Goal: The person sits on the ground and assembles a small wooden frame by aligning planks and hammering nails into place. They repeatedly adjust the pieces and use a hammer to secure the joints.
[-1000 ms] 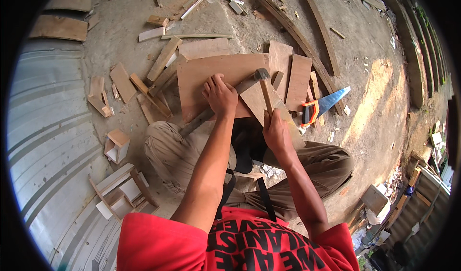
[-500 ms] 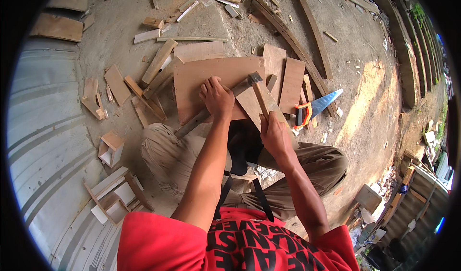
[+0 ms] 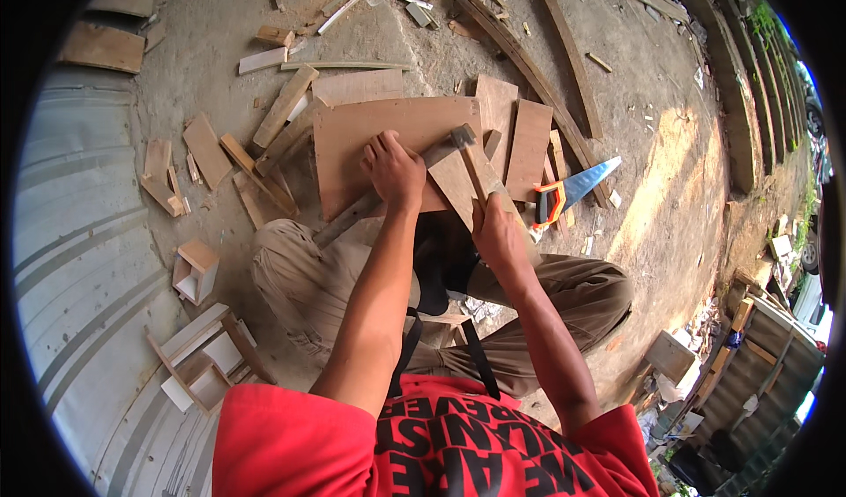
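A brown plywood board lies in front of me, above my crossed legs. My left hand rests on it with fingers bent and drawn together; whatever is beneath the fingertips is hidden. My right hand is closed round the wooden handle of a hammer. The hammer's dark head is at the board's right part, close to my left hand; I cannot tell whether it touches the wood. A narrower plywood piece lies under the hammer, and a wooden bar shows below the board's near edge.
A handsaw with an orange and black handle lies to the right. Long timber beams stretch beyond it. Offcuts lie scattered left and ahead. Small wooden box frames stand near the corrugated metal sheet on the left.
The whole view has shifted slightly. Both hands, the hammer and the board keep nearly the same places relative to each other.
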Tool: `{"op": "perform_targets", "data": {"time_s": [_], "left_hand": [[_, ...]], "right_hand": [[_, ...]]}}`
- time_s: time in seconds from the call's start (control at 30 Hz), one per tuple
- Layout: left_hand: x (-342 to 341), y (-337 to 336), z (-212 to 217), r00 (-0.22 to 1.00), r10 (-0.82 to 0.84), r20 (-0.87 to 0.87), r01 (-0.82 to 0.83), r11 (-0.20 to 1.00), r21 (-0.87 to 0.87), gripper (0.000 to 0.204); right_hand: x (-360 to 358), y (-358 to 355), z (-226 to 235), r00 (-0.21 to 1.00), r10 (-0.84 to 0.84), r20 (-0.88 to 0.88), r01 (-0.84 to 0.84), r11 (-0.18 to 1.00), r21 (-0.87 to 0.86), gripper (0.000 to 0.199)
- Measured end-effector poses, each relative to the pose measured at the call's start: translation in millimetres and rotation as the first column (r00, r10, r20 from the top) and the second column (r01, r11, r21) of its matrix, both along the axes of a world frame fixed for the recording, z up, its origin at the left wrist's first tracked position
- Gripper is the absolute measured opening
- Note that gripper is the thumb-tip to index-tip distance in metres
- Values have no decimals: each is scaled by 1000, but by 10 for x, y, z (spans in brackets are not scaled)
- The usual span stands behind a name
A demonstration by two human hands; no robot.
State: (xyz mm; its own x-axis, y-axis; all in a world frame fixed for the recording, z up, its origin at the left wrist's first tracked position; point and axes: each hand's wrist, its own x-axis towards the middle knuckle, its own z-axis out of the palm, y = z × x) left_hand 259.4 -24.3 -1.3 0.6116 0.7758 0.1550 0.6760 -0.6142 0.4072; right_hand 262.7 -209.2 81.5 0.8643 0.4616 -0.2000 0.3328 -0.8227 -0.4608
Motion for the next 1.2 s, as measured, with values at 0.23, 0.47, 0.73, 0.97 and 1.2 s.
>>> {"op": "perform_targets", "data": {"time_s": [0.23, 0.47, 0.73, 0.97, 1.2], "left_hand": [[4, 17, -15, 1000, 8, -23, -9, 999, -43, 23], [-31, 29, -72, 994, -77, 73, 82, 994, -76, 21], [-192, 151, -194, 841, -541, 26, 541, 841, 4, 48], [-164, 786, 477, 841, -302, 449, 303, 950, 70, 42], [-534, 854, 1053, 800, 41, 599, 526, 432, -733, 31]], "right_hand": [[-1, 172, 161, 998, -45, 36, 42, 997, 59, 24], [-90, -80, 411, 964, -266, -19, 263, 940, 215, 27], [-326, -824, -98, 815, -579, -9, 557, 780, 286, 30], [-433, -897, 1072, 778, -606, -168, 481, 401, 780, 19], [-388, -1027, 1250, 810, -560, -174, 360, 242, 901, 23]]}}
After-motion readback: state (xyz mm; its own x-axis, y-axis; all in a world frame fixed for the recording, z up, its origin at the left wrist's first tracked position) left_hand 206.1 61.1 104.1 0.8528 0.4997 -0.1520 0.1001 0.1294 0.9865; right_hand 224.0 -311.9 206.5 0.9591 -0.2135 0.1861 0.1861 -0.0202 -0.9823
